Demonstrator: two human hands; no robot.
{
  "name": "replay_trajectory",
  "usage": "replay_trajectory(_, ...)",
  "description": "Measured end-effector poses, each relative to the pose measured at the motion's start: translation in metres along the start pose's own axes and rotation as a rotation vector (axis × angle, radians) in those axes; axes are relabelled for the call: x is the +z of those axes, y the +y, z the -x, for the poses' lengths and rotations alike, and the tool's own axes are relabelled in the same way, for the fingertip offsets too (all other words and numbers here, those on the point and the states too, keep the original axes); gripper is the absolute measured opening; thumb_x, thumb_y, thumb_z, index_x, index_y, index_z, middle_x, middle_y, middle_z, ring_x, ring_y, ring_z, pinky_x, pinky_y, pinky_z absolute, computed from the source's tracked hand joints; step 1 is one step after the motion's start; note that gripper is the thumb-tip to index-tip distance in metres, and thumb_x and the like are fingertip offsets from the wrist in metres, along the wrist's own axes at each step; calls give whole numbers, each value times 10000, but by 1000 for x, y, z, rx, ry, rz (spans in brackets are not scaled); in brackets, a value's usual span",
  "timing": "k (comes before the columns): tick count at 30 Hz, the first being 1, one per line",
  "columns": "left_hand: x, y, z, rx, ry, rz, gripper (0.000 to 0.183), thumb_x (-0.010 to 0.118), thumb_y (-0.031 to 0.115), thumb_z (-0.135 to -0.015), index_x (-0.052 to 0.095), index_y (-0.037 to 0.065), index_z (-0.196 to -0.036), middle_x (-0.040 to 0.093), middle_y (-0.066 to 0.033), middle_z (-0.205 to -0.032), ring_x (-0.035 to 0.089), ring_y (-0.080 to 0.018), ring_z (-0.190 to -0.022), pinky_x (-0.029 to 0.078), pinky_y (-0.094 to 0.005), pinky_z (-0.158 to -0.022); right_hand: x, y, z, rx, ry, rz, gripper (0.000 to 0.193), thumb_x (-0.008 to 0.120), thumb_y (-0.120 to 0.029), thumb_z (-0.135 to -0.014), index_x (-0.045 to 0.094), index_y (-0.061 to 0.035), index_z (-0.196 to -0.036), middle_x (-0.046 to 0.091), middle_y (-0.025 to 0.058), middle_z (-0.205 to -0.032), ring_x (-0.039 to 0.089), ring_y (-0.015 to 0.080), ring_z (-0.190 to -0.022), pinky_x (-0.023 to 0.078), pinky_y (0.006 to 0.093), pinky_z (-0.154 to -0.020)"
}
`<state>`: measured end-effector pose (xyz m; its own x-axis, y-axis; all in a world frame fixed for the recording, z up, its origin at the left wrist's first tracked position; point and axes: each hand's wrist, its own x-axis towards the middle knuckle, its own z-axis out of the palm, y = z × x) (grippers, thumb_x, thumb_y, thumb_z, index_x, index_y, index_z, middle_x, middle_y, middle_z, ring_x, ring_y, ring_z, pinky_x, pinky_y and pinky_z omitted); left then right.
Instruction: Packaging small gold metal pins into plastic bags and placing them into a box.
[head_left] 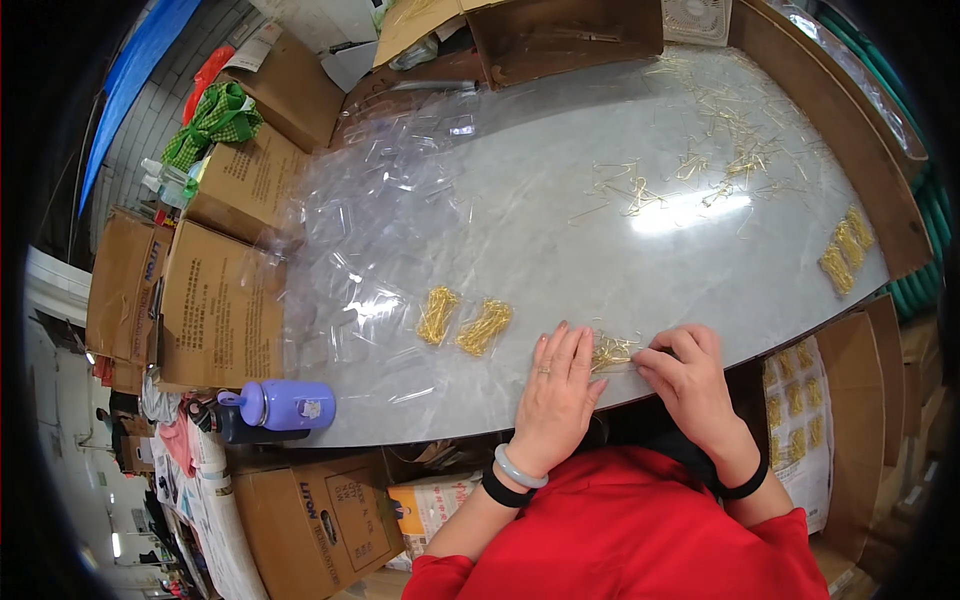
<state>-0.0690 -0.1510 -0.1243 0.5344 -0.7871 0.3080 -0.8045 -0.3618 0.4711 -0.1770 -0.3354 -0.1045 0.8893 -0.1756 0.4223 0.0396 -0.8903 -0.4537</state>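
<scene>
A small pile of gold wire hooks (612,350) lies on the grey marbled table between my hands, near the front edge. My left hand (556,395) lies flat at the pile's left side, its fingers stretched out and close together. With curled fingers, my right hand (692,385) pinches at the right end of the hooks. To the left of my left hand are two bundles of similar gold hooks, the nearer bundle (484,327) and another bundle (437,314), which seem to be in clear plastic bags.
Clear plastic bags (370,220) cover the table's left side. Loose gold hooks (740,150) are scattered at the back right; packed bundles (846,250) lie by the right cardboard wall. A purple bottle (290,405) stands front left. Below right, an open carton (850,400) holds more bundles.
</scene>
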Motion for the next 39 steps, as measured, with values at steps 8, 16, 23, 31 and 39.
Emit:
replay_trajectory(8, -1, 1, -2, 15, -24, -21, 612, 635, 134, -943, 390, -35, -1478, 446, -216, -1448, 402, -427, -1389, 306, -540, -1178, 26, -1, -24, -27, 5, -231, 207, 675, -9, -839, 689, -56, -1040, 653, 85, -953, 616, 295, -899, 518, 381, -782)
replay_trajectory(16, -3, -2, 3, -18, 9, 32, 787, 657, 38, -864, 267, -30, -1543, 404, -252, -1491, 405, -446, -1382, 326, -524, -1176, 28, -18, -22, -33, -14, -199, 545, 720, -85, -877, 506, 9, -1369, 524, 207, -1397, 547, 390, -1239, 479, 438, -1027)
replay_trajectory(23, -3, -7, 6, -21, 6, 145, 930, 655, -59, -804, 142, -16, -1579, 338, -258, -1540, 388, -457, -1393, 333, -495, -1181, 23, -11, -31, -52, -330, -535, 717, 791, -160, -820, 447, 15, -1424, 417, 235, -1506, 435, 422, -1372, 415, 463, -1113)
replay_trajectory(31, -17, -16, 9, 17, 11, 344, 995, 709, 3, -828, 79, 14, -1599, 220, -253, -1610, 311, -456, -1447, 336, -471, -1175, 22, -14, -38, -236, -303, -249, 669, 798, -149, -795, 492, 1, -1371, 541, 197, -1366, 496, 372, -1325, 408, 475, -1126)
replay_trajectory(39, -27, -9, 28, -164, 87, 64, 914, 828, 158, -792, 309, -13, -1525, 373, -243, -1504, 421, -450, -1343, 393, -486, -1099, 37, -4, -34, -166, -331, -365, 534, 775, -116, -794, 570, -20, -1278, 588, 165, -1254, 560, 362, -1218, 424, 471, -1114)
